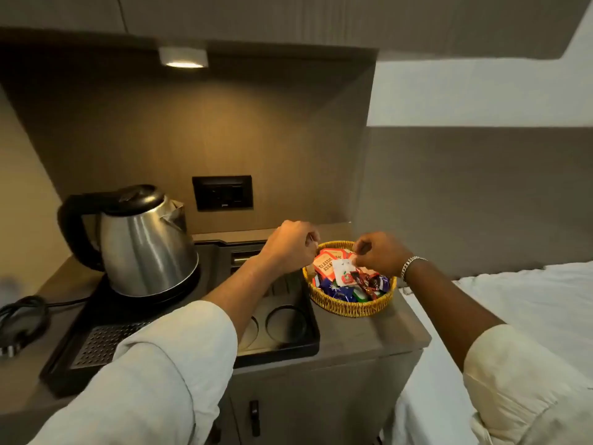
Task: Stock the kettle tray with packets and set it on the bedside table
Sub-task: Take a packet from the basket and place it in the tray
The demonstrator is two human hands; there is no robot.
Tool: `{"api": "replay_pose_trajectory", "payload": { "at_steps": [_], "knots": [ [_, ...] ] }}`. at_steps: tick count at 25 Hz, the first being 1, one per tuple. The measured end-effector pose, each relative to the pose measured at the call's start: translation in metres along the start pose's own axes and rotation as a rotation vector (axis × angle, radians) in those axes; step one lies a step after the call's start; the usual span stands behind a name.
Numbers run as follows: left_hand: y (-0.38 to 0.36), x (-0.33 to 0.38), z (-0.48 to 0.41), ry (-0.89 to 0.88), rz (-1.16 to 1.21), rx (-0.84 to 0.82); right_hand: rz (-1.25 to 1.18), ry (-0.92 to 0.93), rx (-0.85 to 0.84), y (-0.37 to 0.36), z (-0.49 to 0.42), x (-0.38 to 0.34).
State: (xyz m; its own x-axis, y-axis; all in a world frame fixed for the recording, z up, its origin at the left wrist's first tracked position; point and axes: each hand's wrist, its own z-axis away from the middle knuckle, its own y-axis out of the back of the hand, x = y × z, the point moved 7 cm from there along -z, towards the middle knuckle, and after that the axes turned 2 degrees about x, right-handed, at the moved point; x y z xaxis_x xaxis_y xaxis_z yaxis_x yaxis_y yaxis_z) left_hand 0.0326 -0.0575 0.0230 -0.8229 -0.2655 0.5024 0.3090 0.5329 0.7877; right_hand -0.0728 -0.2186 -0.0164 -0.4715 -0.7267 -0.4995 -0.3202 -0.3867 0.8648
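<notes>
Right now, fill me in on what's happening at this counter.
A person is reaching both hands into a wicker basket of tea and snack packets. The right hand pinches a small white packet above the pile; the left hand is closed at the basket's far rim, contents unclear. The black kettle tray sits beside the basket on the counter, holding the steel kettle. Its visible cup wells look empty.

Grey bedside table (369, 335) bearing black kettle tray (308, 345), wicker basket (349, 308), coiled cord (22, 319).

left hand (290, 244), right hand (380, 253) | over basket (353, 308) | kettle (144, 242) on tray (305, 346)
</notes>
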Motion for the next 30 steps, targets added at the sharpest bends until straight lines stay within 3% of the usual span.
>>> {"api": "replay_pose_trajectory", "payload": {
  "at_steps": [5, 9, 13, 18, 23, 27, 30],
  "knots": [
    [-0.038, -0.018, -0.051, 0.071, 0.135, 0.072, 0.064, 0.064, -0.192, -0.034, -0.044, 0.016],
    [-0.061, -0.024, -0.063, 0.059, 0.233, -0.036, -0.005, 0.088, -0.311, -0.045, -0.059, 0.024],
    [-0.062, -0.037, -0.059, 0.175, 0.470, -0.057, -0.067, 0.144, -0.281, -0.033, -0.062, 0.010],
    [-0.049, -0.051, -0.046, 0.174, 0.628, -0.270, -0.248, 0.184, -0.179, -0.007, -0.066, -0.040],
    [0.000, -0.097, -0.029, 0.179, 0.639, -0.014, -0.462, 0.252, -0.139, -0.028, -0.072, -0.101],
    [0.027, -0.154, -0.002, 0.365, 0.611, 0.259, -0.542, 0.183, -0.224, -0.077, -0.076, -0.130],
    [0.024, -0.179, 0.020, 0.498, 0.544, 0.364, -0.507, 0.145, -0.219, -0.113, -0.077, -0.144]
  ]
}}
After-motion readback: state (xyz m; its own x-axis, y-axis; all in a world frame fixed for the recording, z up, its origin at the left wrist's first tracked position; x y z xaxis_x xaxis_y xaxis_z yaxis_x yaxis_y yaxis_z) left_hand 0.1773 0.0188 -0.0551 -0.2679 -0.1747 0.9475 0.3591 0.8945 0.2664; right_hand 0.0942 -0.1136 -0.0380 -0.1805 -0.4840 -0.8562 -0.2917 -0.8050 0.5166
